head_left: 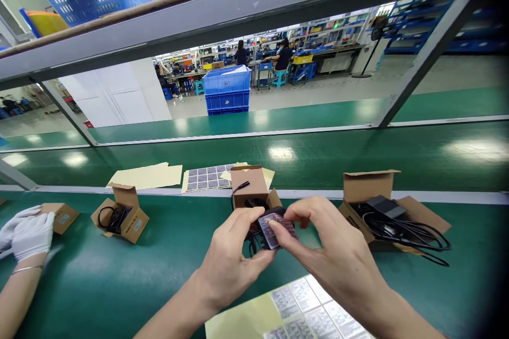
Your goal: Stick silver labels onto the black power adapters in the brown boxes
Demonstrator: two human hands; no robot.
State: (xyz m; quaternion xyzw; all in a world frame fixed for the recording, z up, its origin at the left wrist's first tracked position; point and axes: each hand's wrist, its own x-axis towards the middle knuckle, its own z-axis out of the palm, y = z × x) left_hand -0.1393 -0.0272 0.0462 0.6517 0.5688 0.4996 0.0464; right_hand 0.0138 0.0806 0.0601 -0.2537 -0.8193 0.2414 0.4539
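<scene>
A small black power adapter (275,229) with a printed label on its upper face is held up between my two hands, slightly tilted. My left hand (233,257) grips it from the left, fingers on its top edge and thumb below. On the labelled face lies the thumb of my right hand (336,251), while its fingers close on the right edge. Just behind stands an open cardboard box (249,183) with a black cable and plug sticking out; the hands hide part of it. Below my hands lies a sheet of printed labels (306,310), partly peeled.
To the right, an open box (368,185) overflows with an adapter and black cables. Left are another open box (133,222) and a closed box (63,218) under a co-worker's gloved hands (32,233). Label sheets (209,177) and backing paper (145,176) lie behind.
</scene>
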